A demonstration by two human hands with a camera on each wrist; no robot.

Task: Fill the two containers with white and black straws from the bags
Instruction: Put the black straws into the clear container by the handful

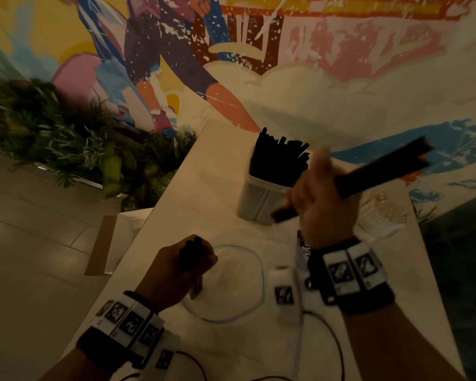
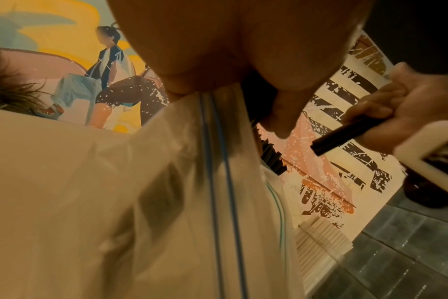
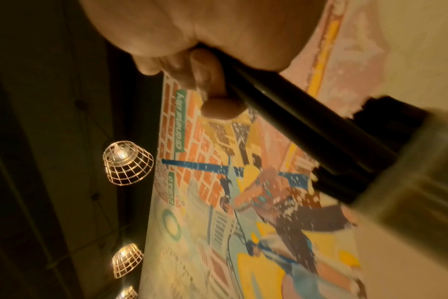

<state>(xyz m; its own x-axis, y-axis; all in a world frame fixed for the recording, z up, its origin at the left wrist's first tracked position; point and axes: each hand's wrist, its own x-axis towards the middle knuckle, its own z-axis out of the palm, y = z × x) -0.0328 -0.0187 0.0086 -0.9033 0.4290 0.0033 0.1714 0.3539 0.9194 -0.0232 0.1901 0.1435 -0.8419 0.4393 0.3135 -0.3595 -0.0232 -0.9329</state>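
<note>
A clear container [image 1: 259, 199] packed with upright black straws [image 1: 280, 160] stands at the middle of the pale table [image 1: 198, 188]. Just right of it, my right hand [image 1: 324, 199] grips a slanted bundle of black straws [image 1: 382, 171]; its fingers [image 3: 212, 81] curl round the bundle [image 3: 294, 113]. Nearer me, my left hand [image 1: 187, 265] holds a few black straws [image 1: 193, 247] upright over the mouth of a clear zip bag [image 1: 237, 287] with a blue seal [image 2: 218, 182]. White straws [image 1: 382, 215] lie bundled at the table's right edge.
Green plants [image 1: 66, 127] and a painted mural wall [image 1: 313, 78] lie behind the table. A cardboard box [image 1: 105, 243] stands on the floor by the table's left edge. Thin cables [image 1: 330, 334] trail over the near part of the table. Wire lamps [image 3: 127, 161] hang overhead.
</note>
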